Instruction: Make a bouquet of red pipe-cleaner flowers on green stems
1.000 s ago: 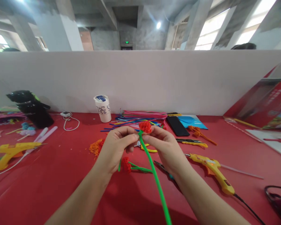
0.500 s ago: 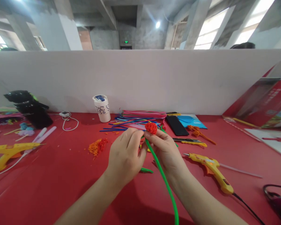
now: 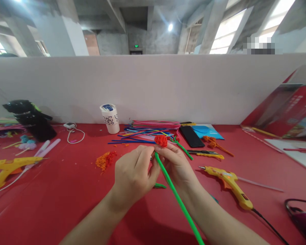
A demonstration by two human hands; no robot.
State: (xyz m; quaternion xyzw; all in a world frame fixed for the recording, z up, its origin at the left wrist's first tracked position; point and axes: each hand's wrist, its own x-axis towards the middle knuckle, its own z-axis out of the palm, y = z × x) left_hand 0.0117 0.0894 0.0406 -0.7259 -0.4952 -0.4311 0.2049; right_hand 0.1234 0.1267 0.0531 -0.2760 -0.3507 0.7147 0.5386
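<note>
Both of my hands meet over the red table, pinching a green pipe-cleaner stem (image 3: pixel 178 200) just below its fuzzy red flower head (image 3: pixel 160 140). My left hand (image 3: pixel 134 175) grips the stem from the left with curled fingers. My right hand (image 3: pixel 175 165) pinches it from the right, right under the red head. The stem runs down and to the right towards me. A second green piece (image 3: pixel 159 185) lies on the table under my hands.
A yellow glue gun (image 3: pixel 229 185) lies to the right, another glue gun (image 3: pixel 9 166) at the far left. A pile of coloured pipe cleaners (image 3: pixel 148 131), a black phone (image 3: pixel 192 136), a white cup (image 3: pixel 110 118), orange scraps (image 3: pixel 105 160) and a cutter (image 3: pixel 206 154) lie behind. A red box (image 3: pixel 288 110) leans at right.
My left hand has moved right, closing over the stem and covering the small red flower on the table. The stem's lower end has swung rightwards.
</note>
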